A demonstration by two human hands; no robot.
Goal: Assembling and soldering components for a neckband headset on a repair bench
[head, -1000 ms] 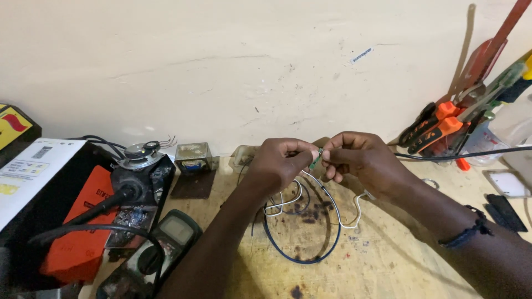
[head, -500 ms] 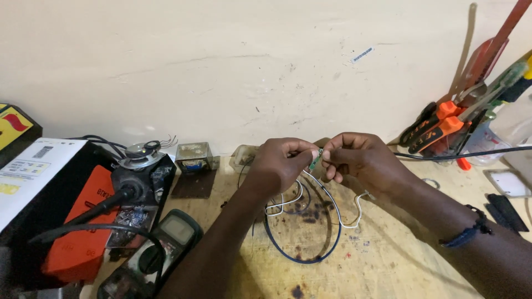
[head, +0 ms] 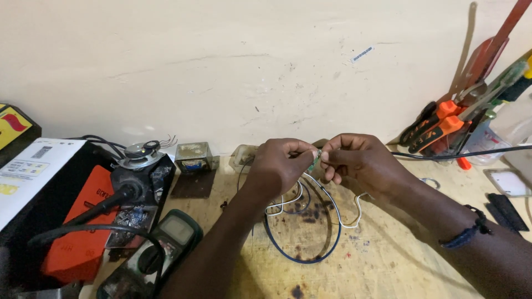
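Left hand: the left hand [head: 280, 165] is raised over the middle of the bench, fingers curled and pinched on one end of a small green component [head: 316, 160].
Right hand: the right hand [head: 354, 160] meets it fingertip to fingertip, thumb and forefinger closed on the other end of the same piece; a dark braided wristband [head: 465, 235] sits on that wrist.
Held piece: the small green component is between the two hands, just above the bench; too small to tell its kind.
Wires: thin white wires [head: 288, 202] and a dark blue wire loop [head: 302, 243] hang from the pinched piece and lie on the bench beneath the hands.
Bench: a scuffed, stained pale wooden benchtop [head: 388, 266] against a cream plaster wall [head: 221, 66].
Left of the hands: a green handheld multimeter [head: 166, 243] near the left forearm, an orange flat box [head: 80, 221] beside it, a small round silver loudspeaker [head: 141, 154] and a small glass-sided block [head: 194, 156] by the wall.
Right of the hands: orange-and-black handled pliers [head: 438, 124] lean at the wall, well apart from the hands; a black cable [head: 460, 155] runs behind the right forearm.
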